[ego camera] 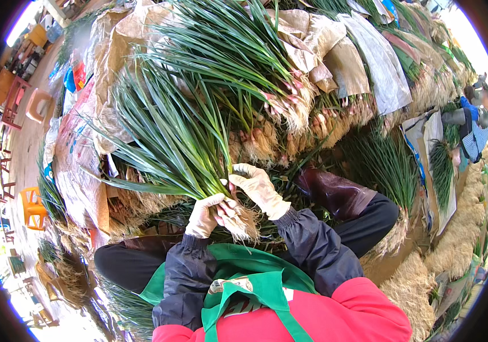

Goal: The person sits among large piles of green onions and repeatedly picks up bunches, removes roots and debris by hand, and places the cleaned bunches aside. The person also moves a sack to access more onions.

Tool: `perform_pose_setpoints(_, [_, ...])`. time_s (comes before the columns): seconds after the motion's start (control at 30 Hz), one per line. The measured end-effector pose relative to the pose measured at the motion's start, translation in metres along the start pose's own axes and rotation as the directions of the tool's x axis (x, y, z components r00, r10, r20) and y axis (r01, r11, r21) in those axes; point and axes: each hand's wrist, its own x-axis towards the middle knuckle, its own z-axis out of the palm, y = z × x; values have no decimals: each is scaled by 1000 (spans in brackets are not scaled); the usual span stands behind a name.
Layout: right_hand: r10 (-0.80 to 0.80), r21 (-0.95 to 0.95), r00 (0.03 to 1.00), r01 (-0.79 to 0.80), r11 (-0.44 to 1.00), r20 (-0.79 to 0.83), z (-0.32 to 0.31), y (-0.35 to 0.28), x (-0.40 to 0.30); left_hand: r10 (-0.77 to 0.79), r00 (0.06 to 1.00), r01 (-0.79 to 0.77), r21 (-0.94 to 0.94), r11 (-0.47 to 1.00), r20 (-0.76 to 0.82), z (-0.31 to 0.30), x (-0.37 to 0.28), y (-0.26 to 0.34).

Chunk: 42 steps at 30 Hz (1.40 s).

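My left hand, in a pale work glove, is closed around the lower stems of a bunch of allium plants. Their long flat green leaves fan away to the upper left. Pinkish bulbs and a tuft of pale roots stick out to the right of that hand, above my lap. On the bunch's right side, my gloved right hand pinches one stalk between thumb and forefinger, just above the bulbs. Its other fingers are curled in.
A larger bundle of alliums lies ahead on stacked rows covered with brown sacking. More bundles stand at the right, beyond my dark boot. Another person sits far right. An orange plastic chair stands far left.
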Motion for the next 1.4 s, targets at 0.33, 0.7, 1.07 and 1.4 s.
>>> perform_pose_setpoints(0.33, [-426,-775,905,269,572,0,22,1,-41,63,998,-65,-151,986,-19,-10,-16,-18])
perform_pose_setpoints(0.7, [295,828,950,-244,504,101,41,29,20,130,974,-25,-480,877,186,-4,-35,-15])
perform_pose_setpoints(1.07, [-497,-946,843,-43,322,-207,-34,-17,57,377,898,-210,-533,819,227,-2,-31,19])
perform_pose_setpoints(1.4, [-233,-722,971,125,681,-51,-37,-11,15,79,932,-49,-94,994,354,-6,82,30])
